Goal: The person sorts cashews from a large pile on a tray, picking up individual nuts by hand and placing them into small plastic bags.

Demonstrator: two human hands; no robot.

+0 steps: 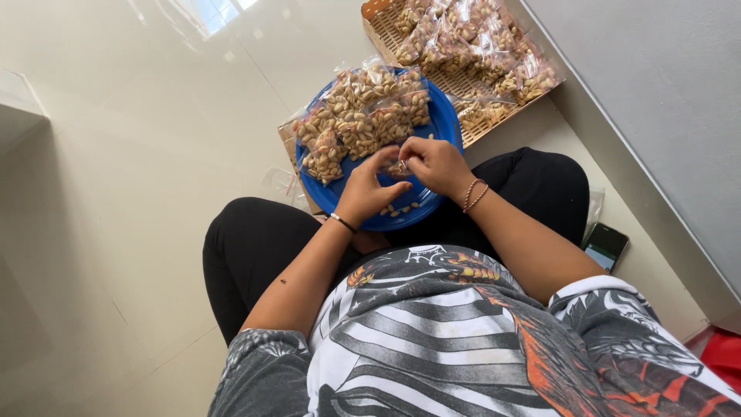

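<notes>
Head view, looking down at a seated person, legs crossed on the floor.

Left hand (369, 188) and right hand (436, 164) meet over the near part of a round blue tray (446, 116). Both sets of fingers are pinched closed on a small clear bag (399, 167) held between them; the bag's contents are mostly hidden by the fingers. Left hand wears a dark wristband, right wrist a thin cord bracelet.

Step in hand, as judged: the fingertips work the mouth of the small bag, either sealing or filling it; which of the two cannot be told. The next move would call for a firm, even pinch along the bag's opening, with the bag kept upright so nothing spills.

On the far half of the tray lie filled nut bags (363, 112), piled and touching. A few loose nuts (400, 208) sit on the tray's near edge, just under the hands. Far right, a woven basket (378, 17) holds more filled bags, packed close. A dark phone (606, 245) lies on the floor right of the knee.

Surface and room: pale glossy tiled floor (116, 193), window light reflected at far left. A grey wall runs along the right. Something red shows at the near right corner; too little to identify.
</notes>
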